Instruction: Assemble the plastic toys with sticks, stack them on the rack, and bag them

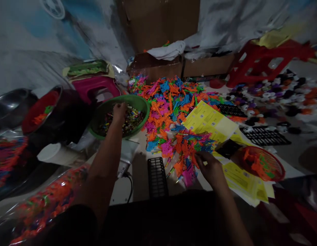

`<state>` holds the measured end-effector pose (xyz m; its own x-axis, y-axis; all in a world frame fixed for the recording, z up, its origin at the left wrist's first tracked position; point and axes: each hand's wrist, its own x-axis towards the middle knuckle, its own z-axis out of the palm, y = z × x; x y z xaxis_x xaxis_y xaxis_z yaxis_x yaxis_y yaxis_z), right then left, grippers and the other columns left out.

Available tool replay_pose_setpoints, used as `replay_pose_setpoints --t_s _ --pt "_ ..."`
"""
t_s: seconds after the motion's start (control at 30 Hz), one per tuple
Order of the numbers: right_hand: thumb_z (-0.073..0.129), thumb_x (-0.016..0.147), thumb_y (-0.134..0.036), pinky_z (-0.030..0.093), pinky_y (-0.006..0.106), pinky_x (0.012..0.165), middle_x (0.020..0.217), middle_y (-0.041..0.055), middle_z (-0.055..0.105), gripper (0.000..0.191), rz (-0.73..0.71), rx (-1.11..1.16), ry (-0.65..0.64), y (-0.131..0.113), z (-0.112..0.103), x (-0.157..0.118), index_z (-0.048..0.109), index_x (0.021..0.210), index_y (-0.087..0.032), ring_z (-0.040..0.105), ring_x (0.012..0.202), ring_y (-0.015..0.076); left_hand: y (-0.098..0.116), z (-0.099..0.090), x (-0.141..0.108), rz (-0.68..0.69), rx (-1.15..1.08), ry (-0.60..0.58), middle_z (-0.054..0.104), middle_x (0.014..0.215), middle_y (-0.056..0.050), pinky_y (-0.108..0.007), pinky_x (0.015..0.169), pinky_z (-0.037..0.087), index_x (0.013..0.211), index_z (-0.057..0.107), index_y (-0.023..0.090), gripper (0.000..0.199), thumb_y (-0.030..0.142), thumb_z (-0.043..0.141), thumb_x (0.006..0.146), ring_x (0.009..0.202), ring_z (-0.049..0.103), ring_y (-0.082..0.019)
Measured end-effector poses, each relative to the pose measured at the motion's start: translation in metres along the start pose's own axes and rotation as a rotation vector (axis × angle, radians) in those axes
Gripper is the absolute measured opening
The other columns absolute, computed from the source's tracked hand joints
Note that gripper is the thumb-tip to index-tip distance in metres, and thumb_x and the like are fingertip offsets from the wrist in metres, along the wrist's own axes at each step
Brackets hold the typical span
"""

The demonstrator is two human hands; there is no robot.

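My left hand reaches into a green basin full of small, colourful stick-like pieces. Its fingers are bent and drawn together, pointing down; what they hold is hidden. On the near right edge of a heap of bright plastic pieces in orange, pink, green and blue, my right hand has its thumb and fingers curled close together beside orange pieces. Whatever is between those fingertips is too dark to make out. Thin patterned sticks lie among the near pieces. A black slotted tray lies between my arms.
Yellow printed sheets and a red basket of plastic pieces lie on the right. Small black, white and orange items are heaped beyond. A red stool, pink stool, white cup and filled clear bags surround the work area.
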<state>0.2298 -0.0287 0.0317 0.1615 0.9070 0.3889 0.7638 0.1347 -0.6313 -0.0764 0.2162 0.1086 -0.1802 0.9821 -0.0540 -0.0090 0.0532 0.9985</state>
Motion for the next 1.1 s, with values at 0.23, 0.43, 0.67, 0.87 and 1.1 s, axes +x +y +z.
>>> replay_pose_setpoints --t_s 0.23,0.43,0.67,0.87,1.1 --pt "0.054 0.079 -0.038 0.048 0.028 0.059 0.086 0.0051 0.063 0.036 0.085 0.384 0.062 -0.060 0.030 -0.003 0.055 0.110 -0.020 0.058 0.066 0.0140 -0.026 0.072 -0.157 -0.332 -0.378 -0.446 0.052 0.062 0.003 -0.014 0.033 0.016 0.074 0.049 0.015 0.030 0.036 0.068 0.063 0.042 0.043 -0.003" --pt "0.057 0.077 -0.039 0.048 0.031 0.068 0.085 0.0041 0.055 0.025 0.116 0.393 0.132 -0.067 0.054 -0.020 0.064 0.096 -0.024 0.054 0.080 0.0162 -0.061 0.080 -0.225 -0.462 -0.538 -0.424 0.050 0.067 0.006 -0.012 0.034 0.019 0.080 0.049 0.018 0.038 0.034 0.074 0.057 0.044 0.043 -0.001" --pt "0.058 0.076 -0.035 0.047 0.030 0.072 0.088 0.0030 0.059 0.022 0.156 0.529 0.092 -0.061 0.052 -0.022 0.063 0.094 -0.023 0.056 0.081 0.0148 -0.071 0.071 -0.228 -0.529 -0.646 -0.409 0.056 0.074 0.005 -0.013 0.041 0.033 0.093 0.054 0.021 0.034 0.029 0.071 0.064 0.053 0.052 -0.004" --pt "0.059 0.075 -0.035 0.046 0.026 0.065 0.086 0.0037 0.059 0.024 0.292 0.547 0.300 -0.053 0.067 -0.026 0.059 0.092 -0.018 0.056 0.073 0.0128 -0.086 0.077 -0.222 -0.766 -0.814 -0.287 0.059 0.069 0.001 -0.020 0.054 0.045 0.079 0.053 0.016 0.004 0.018 0.055 0.077 0.060 0.058 -0.009" --pt "0.047 0.082 -0.034 0.048 0.028 0.070 0.087 0.0045 0.061 0.022 0.295 0.581 0.236 -0.055 0.089 -0.028 0.054 0.095 -0.019 0.057 0.078 0.0136 -0.091 0.082 -0.229 -0.717 -0.826 -0.195 0.058 0.069 0.003 -0.017 0.055 0.045 0.075 0.052 0.015 0.007 0.012 0.058 0.076 0.058 0.056 -0.006"
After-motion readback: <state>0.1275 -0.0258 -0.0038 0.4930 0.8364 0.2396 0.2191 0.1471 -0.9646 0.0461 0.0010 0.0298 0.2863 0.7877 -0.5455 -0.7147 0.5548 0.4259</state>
